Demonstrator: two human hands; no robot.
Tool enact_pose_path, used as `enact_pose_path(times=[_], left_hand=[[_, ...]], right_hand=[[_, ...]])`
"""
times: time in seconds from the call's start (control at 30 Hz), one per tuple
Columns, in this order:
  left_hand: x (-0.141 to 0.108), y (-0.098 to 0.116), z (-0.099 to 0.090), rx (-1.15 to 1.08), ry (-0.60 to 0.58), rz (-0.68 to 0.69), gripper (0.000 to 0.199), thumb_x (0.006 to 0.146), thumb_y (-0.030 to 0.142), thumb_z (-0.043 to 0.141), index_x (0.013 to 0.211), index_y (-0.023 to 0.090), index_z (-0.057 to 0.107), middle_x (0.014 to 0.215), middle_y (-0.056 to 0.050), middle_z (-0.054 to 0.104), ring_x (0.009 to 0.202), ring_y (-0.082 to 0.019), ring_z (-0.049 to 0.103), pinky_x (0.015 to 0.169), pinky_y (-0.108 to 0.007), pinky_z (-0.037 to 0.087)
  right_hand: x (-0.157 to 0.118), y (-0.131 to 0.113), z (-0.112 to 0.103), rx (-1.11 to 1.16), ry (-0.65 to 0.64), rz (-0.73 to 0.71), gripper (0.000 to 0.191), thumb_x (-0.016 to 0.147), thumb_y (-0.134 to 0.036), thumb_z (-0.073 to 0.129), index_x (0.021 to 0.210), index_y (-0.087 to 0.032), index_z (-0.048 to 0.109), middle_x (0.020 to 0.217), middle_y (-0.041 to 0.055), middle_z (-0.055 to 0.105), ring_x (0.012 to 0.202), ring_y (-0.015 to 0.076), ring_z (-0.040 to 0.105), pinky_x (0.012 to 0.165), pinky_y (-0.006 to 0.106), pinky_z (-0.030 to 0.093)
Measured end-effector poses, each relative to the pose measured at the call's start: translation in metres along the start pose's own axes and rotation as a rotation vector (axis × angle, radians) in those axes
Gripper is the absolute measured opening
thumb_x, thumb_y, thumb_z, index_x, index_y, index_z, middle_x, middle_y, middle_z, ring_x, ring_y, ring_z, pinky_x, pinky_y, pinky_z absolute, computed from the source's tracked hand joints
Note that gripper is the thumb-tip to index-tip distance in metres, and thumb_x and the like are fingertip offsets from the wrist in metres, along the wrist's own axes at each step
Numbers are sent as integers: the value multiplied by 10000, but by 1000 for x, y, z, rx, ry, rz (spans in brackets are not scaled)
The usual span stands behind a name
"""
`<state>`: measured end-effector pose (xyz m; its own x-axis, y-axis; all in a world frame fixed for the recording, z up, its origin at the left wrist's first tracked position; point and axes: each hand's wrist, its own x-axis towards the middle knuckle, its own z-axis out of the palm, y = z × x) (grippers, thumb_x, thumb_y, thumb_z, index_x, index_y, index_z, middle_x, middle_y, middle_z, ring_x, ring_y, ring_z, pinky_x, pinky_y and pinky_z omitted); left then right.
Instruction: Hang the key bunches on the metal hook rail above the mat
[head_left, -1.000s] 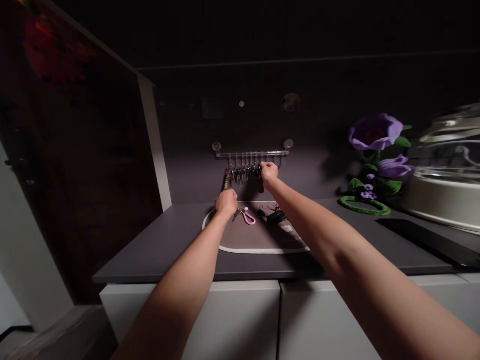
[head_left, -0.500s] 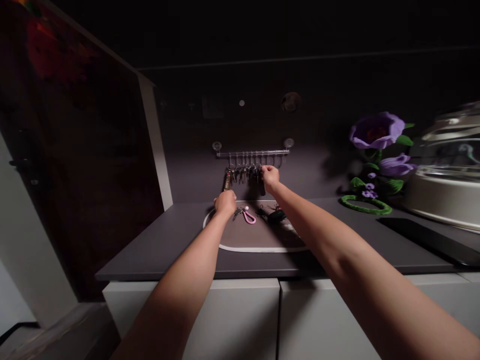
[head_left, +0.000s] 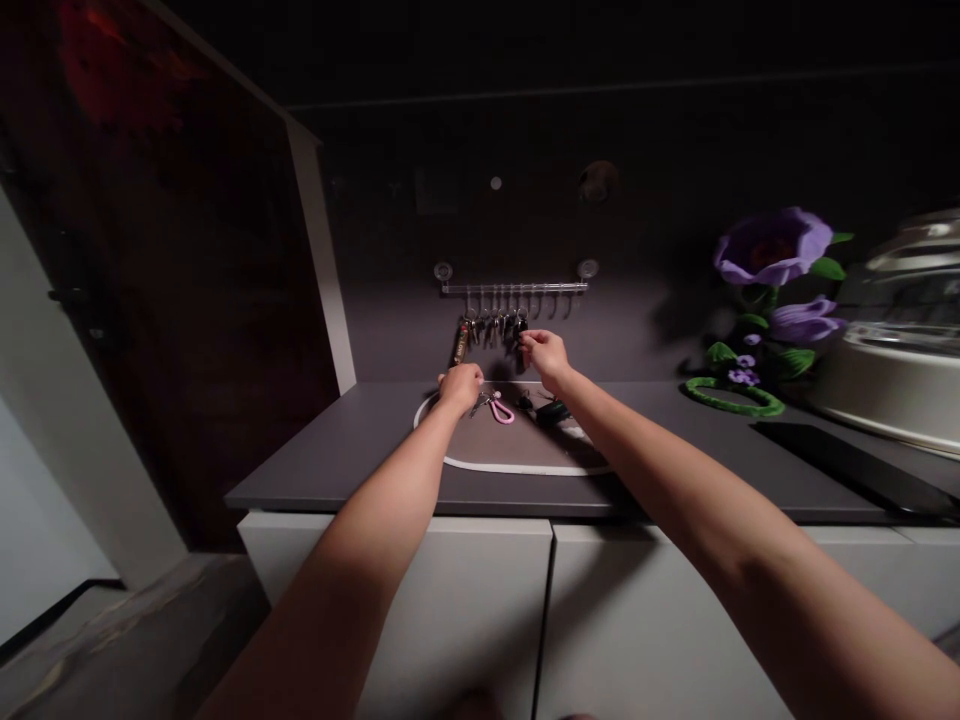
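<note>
A clear rail (head_left: 517, 289) with hooks is fixed to the dark wall, and several bunches of keys (head_left: 495, 328) hang from its left and middle hooks. At the rightmost bunch, a dark set of keys (head_left: 523, 326), my right hand (head_left: 545, 356) pinches with thumb and fingers. My left hand (head_left: 460, 386) is closed just below a hanging brown tag with lettering (head_left: 461, 342); whatever its fingers hold is hidden. Beside it, a pink loop keychain (head_left: 502, 409) with keys lies on a brown mat with a white rim (head_left: 525, 469).
Black items (head_left: 552, 411) lie on the mat, partly behind my right forearm. To the right stand purple felt flowers (head_left: 776, 250) with a green ring base, a flat black object (head_left: 847, 465) and a cream, clear-topped appliance (head_left: 900, 370). A dark door (head_left: 187, 300) is at left.
The view has tilted down a little, so the rail and counter sit higher in it. My right hand is slightly lower against the hanging keys; my left hand has shifted slightly toward the pink keychain.
</note>
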<state>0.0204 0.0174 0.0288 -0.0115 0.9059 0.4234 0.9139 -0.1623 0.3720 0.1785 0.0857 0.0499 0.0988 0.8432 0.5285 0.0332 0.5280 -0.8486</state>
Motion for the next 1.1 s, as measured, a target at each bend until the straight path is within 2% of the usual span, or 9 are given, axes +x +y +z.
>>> enact_pose_path(times=[0.07, 0.13, 0.3, 0.4, 0.47, 0.7, 0.93, 1.1], left_hand=[[-1, 0, 1, 26, -24, 43, 188, 801, 219, 490, 877, 231, 662, 1006, -62, 663, 983, -209, 563, 818, -335, 375], [-1, -1, 4, 55, -43, 79, 198, 809, 223, 485, 905, 229, 658, 1036, -67, 650, 1003, -213, 552, 827, -340, 376], [0, -5, 12, 115, -55, 89, 262, 835, 245, 443, 1024, 221, 622, 1135, -99, 596, 1064, -234, 515, 851, -370, 381], [1, -6, 15, 115, -62, 70, 301, 847, 249, 412, 1069, 203, 609, 1176, -125, 570, 1090, -254, 500, 860, -389, 382], [2, -6, 17, 92, -81, 53, 308, 846, 250, 410, 1071, 201, 614, 1188, -131, 565, 1094, -268, 499, 860, -403, 382], [5, -5, 21, 18, -140, 6, 253, 832, 263, 455, 949, 213, 673, 1095, -105, 631, 1031, -244, 537, 844, -351, 387], [8, -5, 22, -30, -83, -9, 181, 793, 261, 532, 894, 191, 664, 1033, -89, 651, 944, -218, 558, 819, -339, 386], [9, -4, 17, -84, -39, 42, 139, 778, 241, 547, 809, 175, 666, 927, -65, 670, 852, -176, 562, 783, -298, 389]], right_hand=[[-18, -4, 4, -44, -26, 68, 155, 713, -222, 551, 822, -124, 601, 705, 17, 609, 575, 77, 509, 614, 228, 429], [-33, -7, 5, -155, -75, 58, 152, 732, -202, 536, 831, -118, 616, 744, 31, 631, 618, 85, 531, 650, 230, 436], [-59, -9, 2, -641, -246, -108, 184, 767, -184, 530, 896, -131, 651, 899, 73, 674, 811, 137, 593, 776, 249, 427], [-65, -9, 1, -908, -403, -208, 204, 782, -184, 520, 918, -145, 667, 942, 89, 679, 865, 165, 601, 784, 245, 414], [-66, -9, 3, -1004, -468, -244, 217, 790, -189, 510, 931, -154, 671, 956, 90, 680, 871, 177, 606, 763, 240, 411], [-63, -5, 7, -1101, -509, -240, 227, 794, -188, 501, 937, -172, 676, 954, 84, 684, 875, 184, 614, 728, 226, 399], [-62, -6, 7, -1104, -505, -219, 235, 798, -188, 499, 961, -163, 667, 982, 90, 677, 906, 188, 610, 755, 229, 399], [-63, -10, 7, -1113, -494, -204, 242, 806, -212, 505, 986, -151, 654, 1001, 99, 671, 919, 188, 605, 757, 229, 399]])
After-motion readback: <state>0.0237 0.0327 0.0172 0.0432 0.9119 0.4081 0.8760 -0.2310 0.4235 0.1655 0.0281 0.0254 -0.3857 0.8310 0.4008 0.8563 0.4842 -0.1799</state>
